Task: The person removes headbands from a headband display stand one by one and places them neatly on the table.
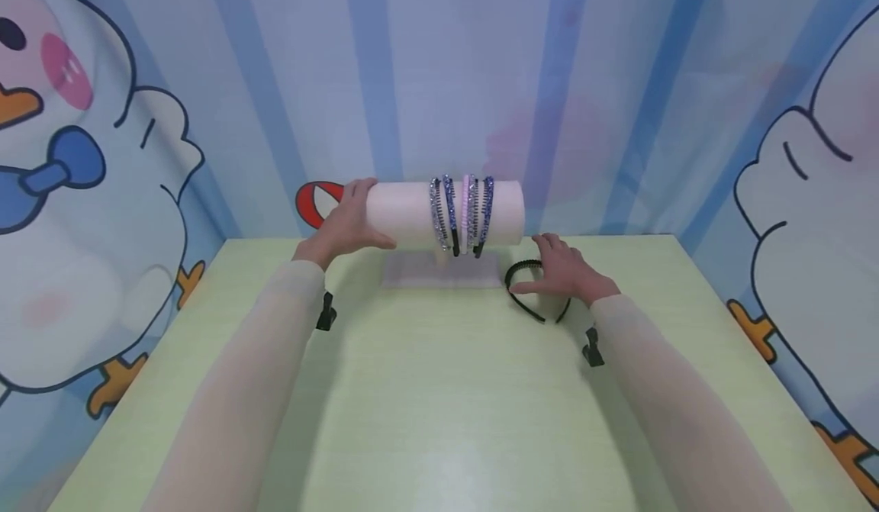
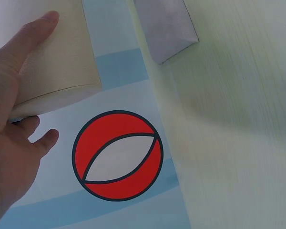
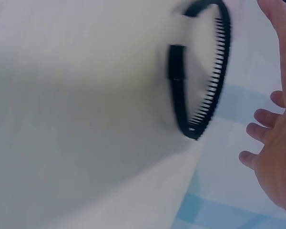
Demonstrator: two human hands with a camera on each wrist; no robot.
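A white roll-shaped headband stand (image 1: pixel 405 214) stands at the back of the table on a flat pale base (image 1: pixel 412 272). Several headbands (image 1: pixel 472 214), silver, blue and pink with glitter and small teeth, sit round the right half of its roll. My left hand (image 1: pixel 346 222) grips the roll's bare left end, thumb across the front and the other fingers behind it. A black toothed headband (image 3: pixel 177 95) lies on the table right of the base. Over it my right hand (image 1: pixel 570 274) reaches with spread fingers, holding nothing; the right wrist view shows them apart from the headband.
The pale green table (image 1: pixel 439 390) ends at a blue striped backdrop (image 1: pixel 439 77) right behind the stand. Cartoon bird panels (image 1: pixel 89 283) flank it on both sides. A red and white printed ball (image 2: pixel 117 155) shows on the backdrop by the left hand.
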